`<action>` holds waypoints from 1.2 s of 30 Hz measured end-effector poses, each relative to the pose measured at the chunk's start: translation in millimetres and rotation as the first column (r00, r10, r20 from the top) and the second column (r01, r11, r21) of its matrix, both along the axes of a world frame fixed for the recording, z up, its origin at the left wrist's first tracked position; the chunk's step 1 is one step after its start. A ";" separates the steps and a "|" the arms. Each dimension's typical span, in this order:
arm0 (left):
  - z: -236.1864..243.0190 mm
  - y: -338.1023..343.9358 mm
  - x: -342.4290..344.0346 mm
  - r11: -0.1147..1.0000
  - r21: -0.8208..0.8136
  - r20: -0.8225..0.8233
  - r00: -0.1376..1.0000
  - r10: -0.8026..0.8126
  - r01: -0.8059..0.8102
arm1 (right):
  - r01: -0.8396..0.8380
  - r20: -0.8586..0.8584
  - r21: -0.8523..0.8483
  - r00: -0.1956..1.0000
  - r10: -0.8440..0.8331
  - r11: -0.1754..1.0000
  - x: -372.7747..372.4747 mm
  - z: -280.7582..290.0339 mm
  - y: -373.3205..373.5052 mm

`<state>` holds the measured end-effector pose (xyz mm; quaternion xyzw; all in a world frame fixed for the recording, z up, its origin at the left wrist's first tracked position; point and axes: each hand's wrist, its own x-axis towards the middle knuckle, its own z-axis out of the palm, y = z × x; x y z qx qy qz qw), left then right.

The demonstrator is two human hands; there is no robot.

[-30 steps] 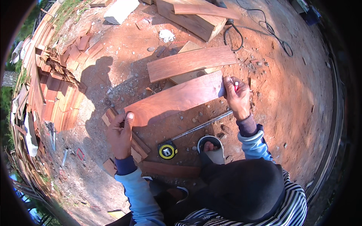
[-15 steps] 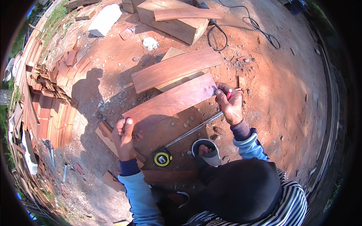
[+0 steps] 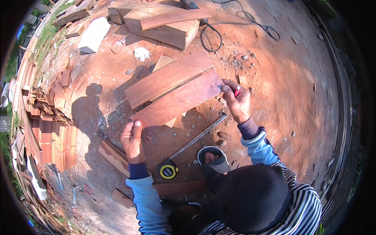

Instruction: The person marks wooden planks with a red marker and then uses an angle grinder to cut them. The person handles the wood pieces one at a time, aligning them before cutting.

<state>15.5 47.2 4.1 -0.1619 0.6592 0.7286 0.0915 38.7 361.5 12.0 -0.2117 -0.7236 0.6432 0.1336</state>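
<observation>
A reddish-brown wooden board (image 3: 180, 100) is held slantwise above the ground between my hands. My left hand (image 3: 133, 143) grips its near-left end, thumb on top and the fingers partly hidden beneath. At the far-right end, my right hand (image 3: 239, 103) pinches the corner. A red pencil or pen (image 3: 237, 91) also sticks out from between the right fingers. Just beyond the held board lies a second reddish board (image 3: 168, 80), propped on pale wood. Nearer to me, a yellow-and-black tape measure (image 3: 168, 170) rests on the dirt with its blade (image 3: 199, 136) drawn out toward the right.
A thick timber beam (image 3: 168, 33) at the back carries a curved plank (image 3: 176, 18), with a black cable (image 3: 250, 19) beside it. Stacked wood pieces (image 3: 58, 139) line the left. A white block (image 3: 94, 35) sits far left. My sandalled foot (image 3: 213, 157) is near the tape.
The view has shifted, so the ground items appear further left. The held board has moved slightly right relative to the second board, with both hands still on its ends.
</observation>
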 end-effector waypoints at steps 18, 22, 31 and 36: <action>1.9 8.4 -6.5 0.999 0.042 0.025 0.999 0.027 -0.028 | 0.041 0.014 -0.034 0.999 -0.041 0.999 -5.3 2.9 0.5; 0.2 5.7 -7.8 0.999 0.040 0.049 0.999 -0.002 0.000 | 0.035 0.020 -0.031 0.999 -0.035 0.999 -5.1 -1.6 3.9; -12.1 3.0 -26.8 0.999 -0.038 -0.152 0.988 0.028 -0.034 | -0.072 0.032 0.048 0.997 0.070 0.996 -15.1 3.3 5.3; -12.7 2.8 -29.6 1.000 -0.004 -0.074 0.997 0.027 -0.027 | -0.080 0.013 0.119 0.997 0.079 0.990 -21.3 4.1 5.0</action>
